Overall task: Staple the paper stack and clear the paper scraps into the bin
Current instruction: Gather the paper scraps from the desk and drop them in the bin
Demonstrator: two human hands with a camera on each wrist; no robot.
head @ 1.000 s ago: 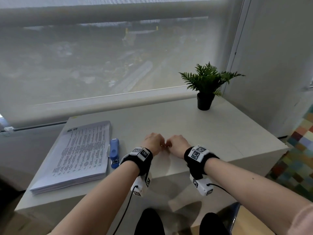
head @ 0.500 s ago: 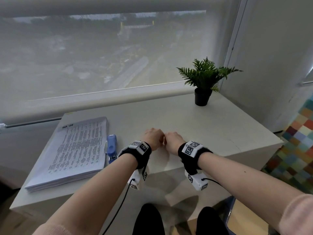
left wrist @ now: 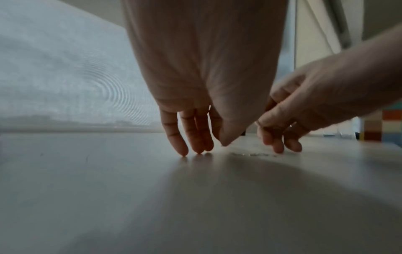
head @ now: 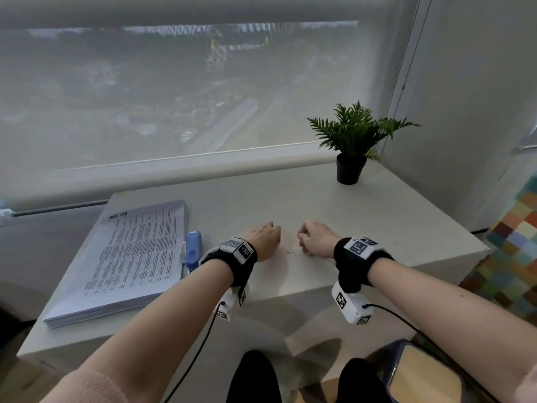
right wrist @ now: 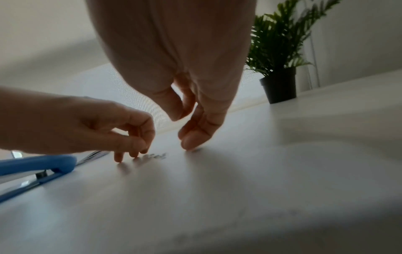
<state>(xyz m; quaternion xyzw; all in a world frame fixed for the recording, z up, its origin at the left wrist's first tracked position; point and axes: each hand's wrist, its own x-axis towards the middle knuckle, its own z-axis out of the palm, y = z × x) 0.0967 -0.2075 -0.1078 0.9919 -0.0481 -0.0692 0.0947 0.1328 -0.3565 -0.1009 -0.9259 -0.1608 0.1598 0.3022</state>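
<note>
A thick printed paper stack [head: 130,257] lies at the table's left, with a blue stapler [head: 193,248] [right wrist: 37,165] along its right edge. Tiny scraps [head: 290,252] [left wrist: 252,154] [right wrist: 155,156] lie on the white table [head: 377,228] between my hands. My left hand [head: 263,239] [left wrist: 195,147] stands just left of the scraps, its fingertips [left wrist: 183,151] touching the tabletop. My right hand [head: 315,239] [right wrist: 191,142] stands just right of them, fingertips down on the table beside a small dark bit [right wrist: 197,149]. Neither hand visibly holds anything.
A potted green plant [head: 351,141] stands at the table's back right corner, by the wall. A window with a lowered blind runs behind the table. Below the table's front edge, at the lower right, a blue-rimmed object with a tan inside [head: 427,376] shows on the floor.
My two hands, which touched each other at the knuckles, have drawn apart sideways. The tiny scraps between them now show on the table.
</note>
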